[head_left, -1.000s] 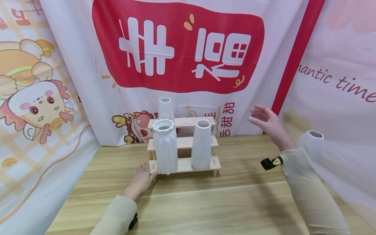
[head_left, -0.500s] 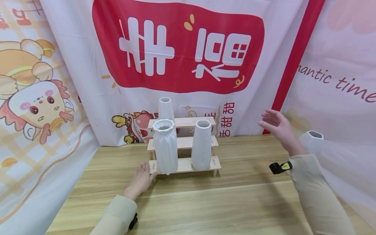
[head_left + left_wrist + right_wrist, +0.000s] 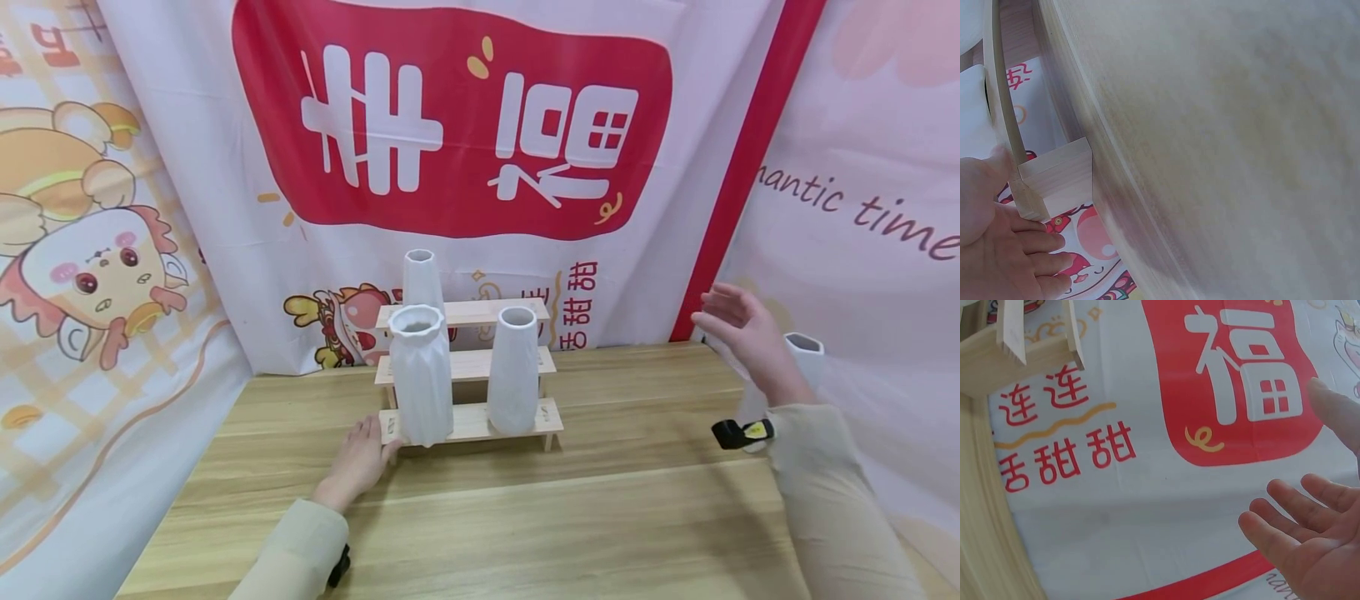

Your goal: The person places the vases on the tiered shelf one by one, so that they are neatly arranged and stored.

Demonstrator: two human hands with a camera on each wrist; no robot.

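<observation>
A three-tier wooden display stand (image 3: 471, 422) stands at the back of the table. On its lowest step are a fluted white vase (image 3: 422, 383) at left and a tapered white vase (image 3: 513, 379) at right. A slimmer white vase (image 3: 422, 283) rises behind at the upper left. My left hand (image 3: 358, 457) holds the left end of the lowest step; in the left wrist view its thumb is at the board's front edge, with fingers (image 3: 1041, 264) past the leg. At far right my right hand (image 3: 753, 337), fingers spread and holding nothing, overlaps another white vase (image 3: 806, 354).
Printed cloth hangings (image 3: 465, 225) enclose the wooden table (image 3: 525, 533) at the back and both sides. The far-right vase stands close to the right hanging (image 3: 862, 275).
My right hand has moved to the right, away from the stand, and now covers part of the far-right vase. The left hand and the vases keep their places.
</observation>
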